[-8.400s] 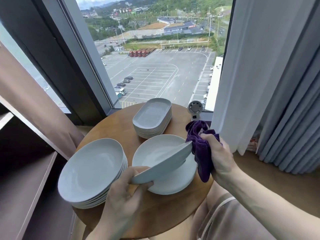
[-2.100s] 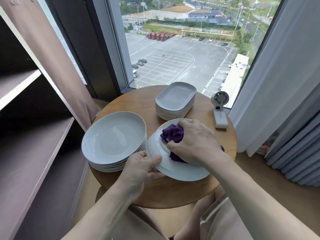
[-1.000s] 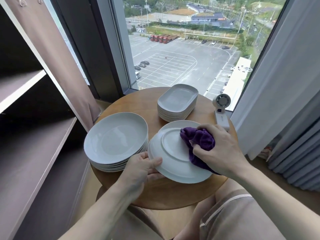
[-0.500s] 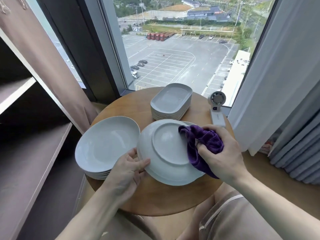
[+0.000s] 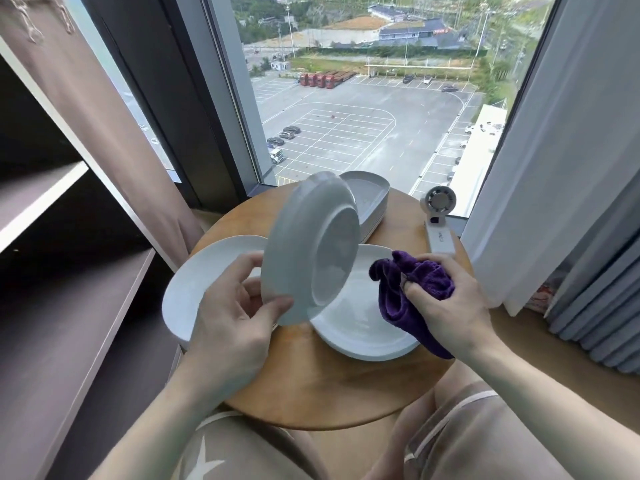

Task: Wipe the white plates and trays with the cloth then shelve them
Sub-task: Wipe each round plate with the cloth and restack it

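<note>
Fingers point(image 5: 277, 304) of the left hand point(image 5: 232, 327) pinch a round white ceramic plate point(image 5: 311, 247) on edge above the round wooden table point(image 5: 311, 382).
Right hand point(image 5: 446, 306) clenches a purple cloth point(image 5: 401, 299) over another white plate point(image 5: 360, 327); a plate stack point(image 5: 194, 285) lies left, white oblong trays point(image 5: 372, 199) behind, partly hidden, a small white fan point(image 5: 437, 216) right, empty shelves point(image 5: 69, 306) far left.

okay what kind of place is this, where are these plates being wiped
Probably a high-floor room, maybe a hotel or flat. A small round wooden table stands at a tall window overlooking a car park far below, with curtains on one side and open shelves on the other.
</note>
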A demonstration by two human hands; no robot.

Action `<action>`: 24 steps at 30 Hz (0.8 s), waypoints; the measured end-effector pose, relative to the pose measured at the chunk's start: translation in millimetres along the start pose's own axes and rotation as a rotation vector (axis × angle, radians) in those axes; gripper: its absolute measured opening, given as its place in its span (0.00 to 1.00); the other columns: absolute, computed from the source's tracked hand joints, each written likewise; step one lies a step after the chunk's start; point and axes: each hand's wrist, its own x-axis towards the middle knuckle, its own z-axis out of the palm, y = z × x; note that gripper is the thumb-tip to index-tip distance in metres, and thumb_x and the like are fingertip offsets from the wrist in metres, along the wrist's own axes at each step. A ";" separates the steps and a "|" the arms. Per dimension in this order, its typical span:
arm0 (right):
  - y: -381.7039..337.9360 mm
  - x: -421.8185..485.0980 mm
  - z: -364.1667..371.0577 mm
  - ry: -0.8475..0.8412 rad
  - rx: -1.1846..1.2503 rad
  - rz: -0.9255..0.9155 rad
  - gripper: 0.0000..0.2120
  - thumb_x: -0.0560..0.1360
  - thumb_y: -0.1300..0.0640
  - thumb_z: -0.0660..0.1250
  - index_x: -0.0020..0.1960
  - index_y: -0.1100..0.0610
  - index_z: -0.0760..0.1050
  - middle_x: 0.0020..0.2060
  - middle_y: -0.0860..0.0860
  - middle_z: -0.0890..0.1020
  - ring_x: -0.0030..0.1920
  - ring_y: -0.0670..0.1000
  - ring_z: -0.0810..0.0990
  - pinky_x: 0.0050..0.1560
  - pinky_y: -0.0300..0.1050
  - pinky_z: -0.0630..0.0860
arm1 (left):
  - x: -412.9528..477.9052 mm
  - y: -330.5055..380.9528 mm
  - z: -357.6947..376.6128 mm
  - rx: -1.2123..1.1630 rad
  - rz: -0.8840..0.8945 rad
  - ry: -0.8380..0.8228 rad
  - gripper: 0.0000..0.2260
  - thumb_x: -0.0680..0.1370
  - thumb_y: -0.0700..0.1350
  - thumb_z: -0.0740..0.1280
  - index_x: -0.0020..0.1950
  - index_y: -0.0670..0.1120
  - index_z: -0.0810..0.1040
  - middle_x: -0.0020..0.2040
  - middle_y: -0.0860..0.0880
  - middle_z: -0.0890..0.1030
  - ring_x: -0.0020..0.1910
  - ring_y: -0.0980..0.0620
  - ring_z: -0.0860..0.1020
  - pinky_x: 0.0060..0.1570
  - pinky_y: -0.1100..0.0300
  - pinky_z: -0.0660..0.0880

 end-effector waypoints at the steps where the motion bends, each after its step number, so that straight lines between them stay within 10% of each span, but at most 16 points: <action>1: 1.0 0.1 0.7 -0.010 -0.006 -0.001 0.23 0.64 0.39 0.72 0.58 0.42 0.78 0.53 0.45 0.82 0.52 0.50 0.83 0.53 0.55 0.82 | -1.7 5.6 -0.3 0.075 0.054 -0.004 0.16 0.75 0.38 0.70 0.58 0.54 0.79 0.48 0.49 0.87 0.48 0.45 0.86 0.50 0.42 0.82; 12: 2.9 -9.2 9.5 -0.057 -0.170 -0.139 0.23 0.63 0.37 0.69 0.58 0.39 0.77 0.51 0.36 0.77 0.54 0.34 0.76 0.50 0.31 0.70 | -5.8 -3.5 0.4 0.981 0.511 0.110 0.16 0.74 0.35 0.65 0.58 0.51 0.72 0.28 0.53 0.74 0.25 0.50 0.69 0.23 0.60 0.60; 16: 4.0 -9.6 9.3 -0.066 -0.197 -0.155 0.22 0.63 0.37 0.69 0.57 0.39 0.77 0.51 0.36 0.77 0.53 0.35 0.77 0.49 0.30 0.70 | -5.9 -21.4 -8.4 1.079 0.389 0.142 0.28 0.63 0.26 0.74 0.54 0.49 0.72 0.26 0.51 0.74 0.22 0.45 0.73 0.19 0.57 0.64; 24: 6.3 -9.2 8.1 -0.079 -0.220 -0.158 0.20 0.68 0.46 0.77 0.58 0.39 0.77 0.51 0.36 0.77 0.54 0.35 0.76 0.49 0.33 0.71 | -2.6 -37.6 -25.1 1.251 0.068 0.119 0.22 0.58 0.26 0.75 0.45 0.44 0.76 0.22 0.51 0.72 0.18 0.42 0.71 0.25 0.66 0.53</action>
